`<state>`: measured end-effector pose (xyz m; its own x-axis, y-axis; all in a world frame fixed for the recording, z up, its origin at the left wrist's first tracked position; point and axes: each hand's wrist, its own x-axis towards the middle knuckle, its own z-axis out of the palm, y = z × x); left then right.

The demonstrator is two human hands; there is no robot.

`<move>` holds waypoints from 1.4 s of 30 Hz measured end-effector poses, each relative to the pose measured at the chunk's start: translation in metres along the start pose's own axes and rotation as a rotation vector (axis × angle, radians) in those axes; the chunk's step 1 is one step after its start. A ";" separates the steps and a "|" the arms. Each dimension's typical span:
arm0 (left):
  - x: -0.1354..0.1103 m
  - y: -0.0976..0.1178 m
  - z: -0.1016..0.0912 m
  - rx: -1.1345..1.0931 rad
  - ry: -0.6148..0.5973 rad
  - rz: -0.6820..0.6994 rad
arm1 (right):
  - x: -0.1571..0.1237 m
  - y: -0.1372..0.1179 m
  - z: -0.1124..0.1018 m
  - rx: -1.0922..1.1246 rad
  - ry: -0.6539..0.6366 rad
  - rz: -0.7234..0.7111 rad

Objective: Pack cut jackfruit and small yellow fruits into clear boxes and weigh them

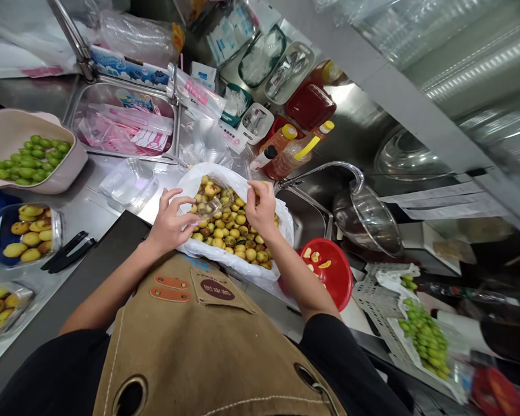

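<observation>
A white plastic bag (242, 263) lies open on the steel counter, heaped with small yellow and brown fruits (229, 231). My left hand (171, 219) grips a small clear plastic box (210, 199) partly filled with the same fruits, tilted over the heap. My right hand (262, 208) rests over the far side of the heap, fingers curled in a pinch at the bag's rim; what they hold is hidden. I wear a brown apron and black sleeves.
An empty clear box (127, 184) sits to the left. A pink bowl of green fruits (30, 153) and filled clear boxes (28, 231) stand further left. A red bowl (329, 271), a sink tap (329, 170) and sauce bottles (286, 150) are on the right.
</observation>
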<state>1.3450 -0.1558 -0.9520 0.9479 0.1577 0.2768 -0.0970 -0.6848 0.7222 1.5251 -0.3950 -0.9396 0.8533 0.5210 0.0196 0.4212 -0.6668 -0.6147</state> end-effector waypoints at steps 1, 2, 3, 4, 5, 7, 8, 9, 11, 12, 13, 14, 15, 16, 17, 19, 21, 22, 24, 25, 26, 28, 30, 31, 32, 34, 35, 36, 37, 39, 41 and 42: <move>-0.002 0.002 0.003 -0.011 0.003 0.026 | 0.001 -0.013 -0.002 0.017 0.013 -0.026; -0.004 0.004 0.006 -0.023 0.005 0.049 | 0.001 -0.027 -0.002 0.033 -0.007 -0.066; -0.006 0.005 0.009 -0.033 0.008 0.072 | 0.001 -0.041 0.000 0.054 -0.042 -0.111; -0.008 0.006 0.011 -0.041 0.014 0.099 | 0.000 -0.053 0.004 0.077 -0.088 -0.160; -0.009 0.006 0.012 -0.049 0.025 0.133 | -0.003 -0.062 0.008 0.100 -0.131 -0.205; -0.010 0.005 0.015 -0.068 0.059 0.191 | -0.010 -0.068 0.013 0.147 -0.162 -0.255; -0.011 0.004 0.016 -0.077 0.078 0.203 | -0.016 -0.063 0.013 0.167 -0.134 -0.254; -0.011 0.003 0.017 -0.086 0.095 0.204 | -0.022 -0.055 0.011 0.169 -0.085 -0.229; -0.011 0.003 0.018 -0.103 0.131 0.181 | -0.037 -0.029 0.002 0.099 0.000 -0.131; -0.012 0.003 0.018 -0.110 0.145 0.165 | -0.045 -0.014 -0.003 0.025 0.004 -0.075; -0.012 0.003 0.019 -0.114 0.156 0.154 | -0.052 0.001 -0.007 -0.063 -0.025 -0.026; -0.012 0.004 0.019 -0.118 0.166 0.146 | -0.059 0.014 -0.010 -0.153 -0.083 0.010; -0.012 0.004 0.019 -0.120 0.174 0.142 | -0.065 0.024 -0.011 -0.233 -0.157 0.032; -0.011 0.004 0.019 -0.121 0.181 0.139 | -0.071 0.031 -0.011 -0.297 -0.231 0.040; -0.011 0.004 0.018 -0.121 0.184 0.138 | -0.076 0.034 -0.009 -0.344 -0.293 0.039; -0.010 0.005 0.018 -0.121 0.186 0.137 | -0.081 0.034 -0.003 -0.384 -0.366 0.009; -0.010 0.005 0.016 -0.121 0.181 0.132 | -0.081 0.028 0.006 -0.365 -0.408 -0.047; -0.010 0.005 0.016 -0.121 0.181 0.129 | -0.079 0.023 0.011 -0.341 -0.433 -0.083; -0.009 0.006 0.015 -0.124 0.185 0.125 | -0.073 0.012 0.022 -0.294 -0.495 -0.155; -0.009 0.006 0.014 -0.126 0.187 0.124 | -0.069 0.007 0.027 -0.284 -0.522 -0.177; -0.009 0.006 0.014 -0.129 0.188 0.124 | -0.066 0.001 0.032 -0.285 -0.548 -0.188; -0.009 0.006 0.014 -0.138 0.186 0.119 | -0.059 -0.010 0.041 -0.305 -0.590 -0.181; -0.010 0.006 0.014 -0.145 0.188 0.110 | -0.053 -0.019 0.050 -0.322 -0.626 -0.157; -0.010 0.006 0.014 -0.147 0.191 0.105 | -0.050 -0.022 0.054 -0.323 -0.645 -0.149; -0.010 0.006 0.014 -0.147 0.194 0.101 | -0.048 -0.024 0.057 -0.322 -0.663 -0.143; -0.010 0.006 0.014 -0.143 0.202 0.098 | -0.045 -0.027 0.059 -0.320 -0.696 -0.135; -0.010 0.006 0.014 -0.138 0.204 0.099 | -0.045 -0.027 0.059 -0.322 -0.710 -0.132; -0.010 0.006 0.014 -0.132 0.207 0.100 | -0.045 -0.027 0.058 -0.324 -0.721 -0.132; -0.010 0.005 0.014 -0.127 0.212 0.101 | -0.046 -0.028 0.055 -0.327 -0.729 -0.135; -0.011 0.005 0.014 -0.118 0.218 0.096 | -0.047 -0.028 0.049 -0.333 -0.748 -0.148; -0.013 0.004 0.014 -0.107 0.199 0.072 | -0.045 -0.030 0.042 -0.337 -0.781 -0.156; -0.014 0.003 0.014 -0.099 0.183 0.055 | -0.043 -0.031 0.040 -0.342 -0.802 -0.153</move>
<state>1.3359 -0.1700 -0.9624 0.8705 0.2548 0.4210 -0.1846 -0.6240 0.7593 1.4630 -0.3751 -0.9529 0.3617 0.7486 -0.5556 0.6915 -0.6152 -0.3787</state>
